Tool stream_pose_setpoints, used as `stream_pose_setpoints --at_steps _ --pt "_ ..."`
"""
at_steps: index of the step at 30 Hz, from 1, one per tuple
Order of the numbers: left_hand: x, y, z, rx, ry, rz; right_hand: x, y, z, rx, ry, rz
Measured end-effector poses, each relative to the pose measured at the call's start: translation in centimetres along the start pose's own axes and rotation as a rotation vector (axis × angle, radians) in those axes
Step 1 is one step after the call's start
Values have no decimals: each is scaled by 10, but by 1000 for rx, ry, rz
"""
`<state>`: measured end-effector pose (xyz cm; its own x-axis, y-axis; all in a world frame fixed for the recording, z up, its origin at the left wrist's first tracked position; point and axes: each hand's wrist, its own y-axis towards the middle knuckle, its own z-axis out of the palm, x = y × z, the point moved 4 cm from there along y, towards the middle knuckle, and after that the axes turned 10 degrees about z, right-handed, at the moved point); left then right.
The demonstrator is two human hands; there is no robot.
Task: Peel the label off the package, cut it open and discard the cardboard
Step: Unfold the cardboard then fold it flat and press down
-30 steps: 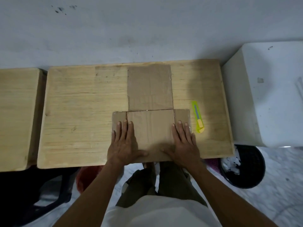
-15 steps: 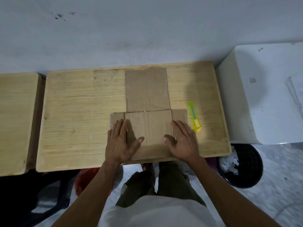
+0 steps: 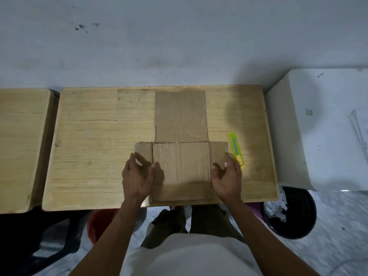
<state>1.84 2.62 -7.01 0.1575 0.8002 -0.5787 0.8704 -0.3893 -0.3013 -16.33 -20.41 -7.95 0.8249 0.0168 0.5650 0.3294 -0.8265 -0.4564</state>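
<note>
While the flattened cardboard (image 3: pixel 181 162) lies on the wooden surface (image 3: pixel 95 148), the left hand (image 3: pixel 138 176) curls its fingers around the side flap next to it, and the right hand (image 3: pixel 226 177) grips the opposite flap. Just beyond the right hand's fingertips lies a yellow-green utility knife (image 3: pixel 236 150).

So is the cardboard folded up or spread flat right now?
Mostly spread flat on the table: the cardboard lies open, with the left hand and right hand gripping its side flaps.
</note>
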Motion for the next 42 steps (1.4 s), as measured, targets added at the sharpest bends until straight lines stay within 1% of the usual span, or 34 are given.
stream_pose_setpoints --at_steps 2,4,6,8,11,14,15,17,19,20,23,24,27,31,34,37,42 --pt "1 4 0 -2 -16 -2 0 3 1 -21 60 36" --pt "0 7 0 -24 -49 -14 0 8 1 -35 182 101" --pt "1 10 0 -40 -92 -44 1 11 -3 -45 324 195" --pt "1 8 -1 -69 -150 -88 3 12 -9 -65 403 232" --pt "-8 2 -9 -197 -203 -84 16 5 -16 -83 436 147" --pt "-21 -1 -13 -278 -228 -1 36 -11 -11 -5 450 3" --pt "-25 -1 -11 -279 -248 28 42 -15 -6 37 425 -43" --pt "-32 -2 -4 -222 -248 110 47 -21 8 124 310 -111" --pt "-41 -6 9 -111 -202 221 45 -24 23 197 136 -166" --pt "-44 -9 17 -52 -171 274 43 -25 30 205 49 -216" --pt "-39 -16 43 54 -41 368 36 -30 46 125 -158 -434" --pt "-34 -18 52 83 9 380 31 -31 53 105 -212 -470" --pt "-21 -18 70 152 162 427 17 -32 67 65 -341 -479" --pt "-10 -12 81 118 329 479 13 -28 78 -10 -511 -472" --pt "-4 -13 86 50 411 508 5 -23 88 -76 -611 -470" --pt "-3 -14 88 -8 456 527 0 -21 93 -104 -644 -494" --pt "-6 -13 90 -7 487 500 2 -22 94 -100 -647 -491"
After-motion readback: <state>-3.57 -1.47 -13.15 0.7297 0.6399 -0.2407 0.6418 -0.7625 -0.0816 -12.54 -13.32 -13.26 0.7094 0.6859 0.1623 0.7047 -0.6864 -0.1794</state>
